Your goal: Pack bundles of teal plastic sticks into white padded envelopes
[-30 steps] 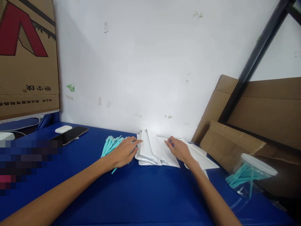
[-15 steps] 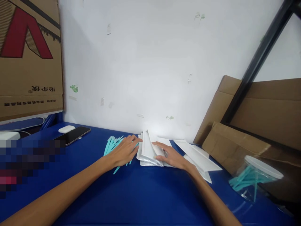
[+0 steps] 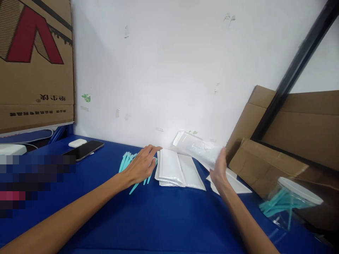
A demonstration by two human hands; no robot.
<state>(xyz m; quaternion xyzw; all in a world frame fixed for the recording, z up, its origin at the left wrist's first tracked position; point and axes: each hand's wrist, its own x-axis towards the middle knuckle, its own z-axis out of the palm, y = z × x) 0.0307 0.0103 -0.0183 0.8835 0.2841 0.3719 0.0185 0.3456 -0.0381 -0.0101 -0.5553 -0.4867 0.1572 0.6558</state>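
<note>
My right hand [image 3: 219, 168] is closed on one end of a white padded envelope [image 3: 198, 148], lifted and tilted at the foot of the wall. My left hand [image 3: 143, 163] is open, index finger stretched out to the left far corner of a stack of white padded envelopes [image 3: 171, 165]; whether it touches the stack I cannot tell. Below and behind that hand lie several thin teal plastic sticks [image 3: 124, 161], partly covered by it. More white envelopes [image 3: 237, 185] lie to the right, partly behind my right hand.
On the right, a clear jar with a white lid [image 3: 300, 191] leans over, holding more teal sticks [image 3: 278, 204]. Brown cardboard [image 3: 267, 160] stands behind it. A phone [image 3: 84, 150] and a white case [image 3: 77, 143] lie back left. A large carton [image 3: 39, 84] rises at far left.
My right hand has taken an envelope from the top of the stack and carried it up and to the right. My left hand has stayed almost in place over the sticks.
</note>
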